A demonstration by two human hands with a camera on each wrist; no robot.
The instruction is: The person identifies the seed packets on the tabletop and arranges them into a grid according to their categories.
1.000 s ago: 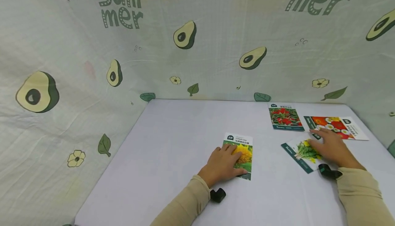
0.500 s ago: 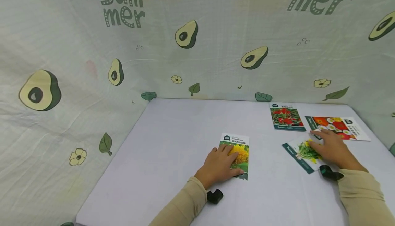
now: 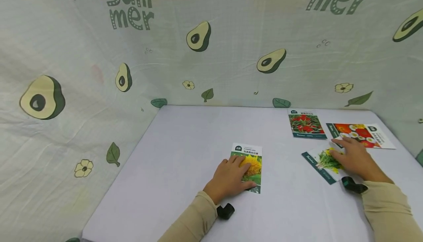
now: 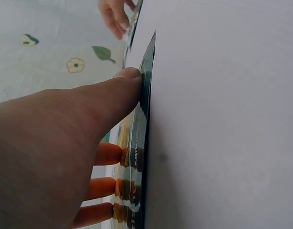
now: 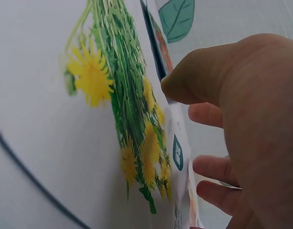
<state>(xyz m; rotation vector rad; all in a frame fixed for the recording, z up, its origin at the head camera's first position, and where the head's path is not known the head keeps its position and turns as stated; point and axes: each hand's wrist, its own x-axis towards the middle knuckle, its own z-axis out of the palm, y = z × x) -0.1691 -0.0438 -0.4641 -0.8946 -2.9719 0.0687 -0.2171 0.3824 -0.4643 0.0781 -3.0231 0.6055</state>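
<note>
In the head view, my left hand (image 3: 229, 177) lies on a flower seed packet (image 3: 253, 163) with a yellow bloom, near the middle of the table. In the left wrist view its thumb (image 4: 110, 98) presses the packet's dark green end, and the spread fingertips touch the printed face. My right hand (image 3: 355, 159) lies over the upper end of a white seed packet (image 3: 325, 163) showing a green bunch with yellow flowers. That packet sits at a slant. In the right wrist view the thumb (image 5: 192, 78) and fingers are extended along its far edge.
Behind the right hand, a packet with red and white flowers (image 3: 363, 134) lies sideways near the table's right edge. A red-flower packet (image 3: 306, 124) lies beside it near the back edge. A pale avocado-print cloth (image 3: 231, 14) hangs behind the white table (image 3: 185, 135).
My left hand has slid the yellow-bloom packet a little to the left across the table. The right hand and the other packets stay in place.
</note>
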